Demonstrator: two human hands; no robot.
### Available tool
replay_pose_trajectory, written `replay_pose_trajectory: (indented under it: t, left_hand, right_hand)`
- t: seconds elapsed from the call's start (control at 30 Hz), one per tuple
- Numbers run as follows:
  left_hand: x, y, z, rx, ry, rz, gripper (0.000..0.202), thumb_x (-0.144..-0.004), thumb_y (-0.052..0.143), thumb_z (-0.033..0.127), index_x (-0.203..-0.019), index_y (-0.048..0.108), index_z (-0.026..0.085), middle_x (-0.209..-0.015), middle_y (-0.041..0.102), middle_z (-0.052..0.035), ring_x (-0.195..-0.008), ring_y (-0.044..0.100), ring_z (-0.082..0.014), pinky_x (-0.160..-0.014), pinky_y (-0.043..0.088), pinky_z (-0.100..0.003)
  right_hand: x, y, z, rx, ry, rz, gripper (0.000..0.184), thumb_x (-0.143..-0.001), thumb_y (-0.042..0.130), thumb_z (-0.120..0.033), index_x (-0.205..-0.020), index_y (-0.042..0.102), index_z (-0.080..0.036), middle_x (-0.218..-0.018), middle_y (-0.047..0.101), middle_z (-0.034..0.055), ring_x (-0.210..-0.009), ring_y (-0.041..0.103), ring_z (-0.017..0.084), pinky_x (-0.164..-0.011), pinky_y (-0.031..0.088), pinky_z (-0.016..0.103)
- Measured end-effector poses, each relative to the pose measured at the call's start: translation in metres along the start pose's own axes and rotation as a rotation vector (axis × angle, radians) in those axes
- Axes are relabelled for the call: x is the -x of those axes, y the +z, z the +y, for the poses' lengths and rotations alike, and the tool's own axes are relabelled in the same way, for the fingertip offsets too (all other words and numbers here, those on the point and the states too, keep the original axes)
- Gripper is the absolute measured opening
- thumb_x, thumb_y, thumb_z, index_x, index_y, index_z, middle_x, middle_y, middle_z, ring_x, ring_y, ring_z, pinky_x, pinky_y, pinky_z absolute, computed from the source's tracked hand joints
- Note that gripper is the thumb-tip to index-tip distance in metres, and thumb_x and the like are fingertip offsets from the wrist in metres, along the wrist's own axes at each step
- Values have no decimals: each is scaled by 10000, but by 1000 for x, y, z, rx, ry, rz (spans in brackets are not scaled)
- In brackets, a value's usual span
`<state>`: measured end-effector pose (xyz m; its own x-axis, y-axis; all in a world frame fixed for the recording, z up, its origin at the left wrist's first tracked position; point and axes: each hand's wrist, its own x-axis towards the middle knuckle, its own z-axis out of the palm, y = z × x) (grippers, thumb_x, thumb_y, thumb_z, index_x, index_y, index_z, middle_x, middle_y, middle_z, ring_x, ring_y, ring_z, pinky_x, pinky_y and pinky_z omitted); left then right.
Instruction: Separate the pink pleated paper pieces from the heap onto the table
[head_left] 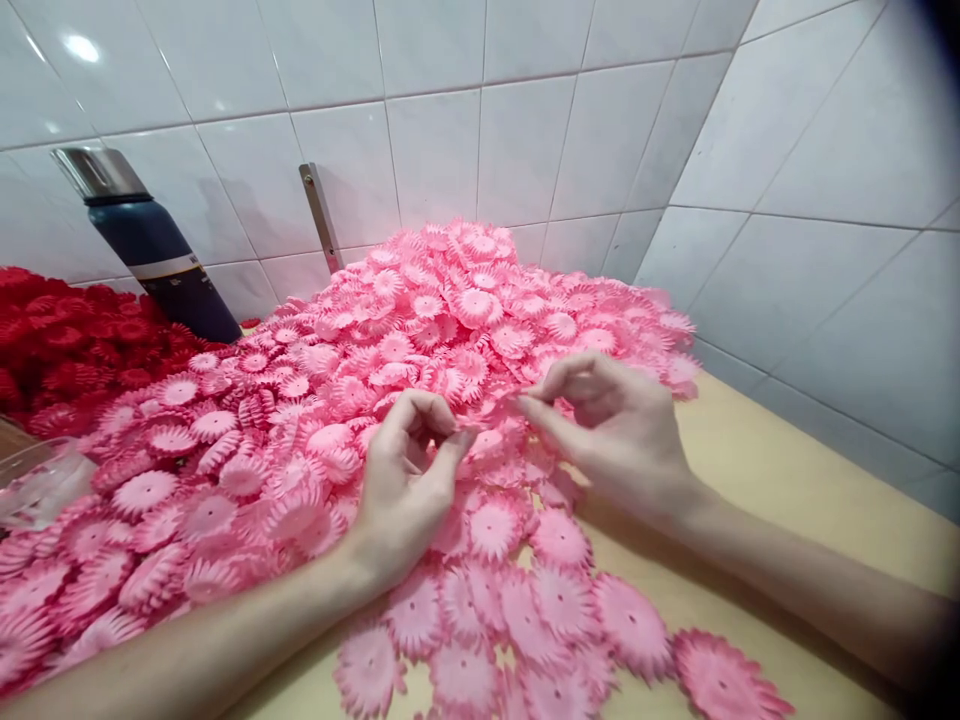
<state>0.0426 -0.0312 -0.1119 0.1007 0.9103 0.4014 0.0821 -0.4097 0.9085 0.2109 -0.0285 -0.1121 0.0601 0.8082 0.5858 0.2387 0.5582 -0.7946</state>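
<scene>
A big heap of pink serrated flower-shaped discs (420, 340) covers the tan tabletop (780, 480). My left hand (409, 480) hovers over the heap's middle with fingers curled and thumb meeting fingertips in a pinch; what it holds is hidden. My right hand (607, 420) is just to the right, fingers bent and pinched toward the left hand, touching pink discs at the heap's edge. Flat single discs (525, 620) lie spread in front of my wrists.
A pile of red flower discs (67, 340) lies at the far left. A dark blue flask with a steel cap (157, 250) leans on the white tiled wall (525, 130). A metal strip (321, 215) stands behind the heap. Clear plastic (37, 485) shows at left.
</scene>
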Motion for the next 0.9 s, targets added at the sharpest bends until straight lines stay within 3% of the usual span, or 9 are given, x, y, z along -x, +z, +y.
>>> replay_pose_trajectory:
  t: [0.1,0.2,0.27,0.4,0.6,0.73,0.9]
  left_hand:
    - [0,0,0,0,1,-2,154,-826,611,178,-763,472,195,-751,470,15,-673,452,-111,-622,401,-218]
    - [0,-1,-1,3,-4,19,162,-818,618,168,-763,468,192,-751,461,15,-669,441,-109,-618,395,-216]
    - [0,-1,-1,28,-6,4,169,-823,612,161,-764,457,194,-745,457,18,-669,435,-108,-615,389,-217]
    - [2,0,-1,46,-2,-25,198,-856,582,179,-731,429,194,-713,435,28,-647,409,-101,-604,374,-223]
    - [-3,1,3,64,-72,-28,164,-831,642,241,-834,486,190,-795,503,21,-737,496,-101,-693,430,-233]
    - [-3,2,7,99,-124,-53,331,-717,765,318,-886,510,190,-835,559,17,-784,550,-114,-737,463,-247]
    - [-3,0,4,43,-124,-79,215,-737,747,290,-817,598,157,-817,622,-10,-775,590,-128,-732,483,-254]
  right_hand:
    - [2,4,0,-3,15,44,160,-785,681,-163,-771,529,-214,-699,553,-13,-634,560,136,-576,485,275]
    - [5,6,-1,-54,-60,-119,128,-804,630,-117,-786,544,-211,-757,567,2,-698,567,147,-640,501,295]
    - [3,4,1,-40,-76,-135,132,-800,624,-105,-789,549,-213,-771,569,4,-705,563,149,-649,498,301]
    - [-9,-6,10,55,19,154,198,-778,659,-116,-714,499,-214,-678,487,-22,-607,478,125,-555,433,274]
    - [-2,-4,4,10,-72,-18,158,-791,634,-73,-789,552,-208,-749,550,-7,-701,545,132,-653,478,281]
    - [7,1,-3,-5,-130,-78,167,-800,608,-51,-820,558,-209,-784,581,-2,-747,576,135,-682,497,281]
    - [12,3,-4,49,-194,-50,201,-783,613,-22,-846,567,-207,-813,609,4,-765,608,140,-697,525,291]
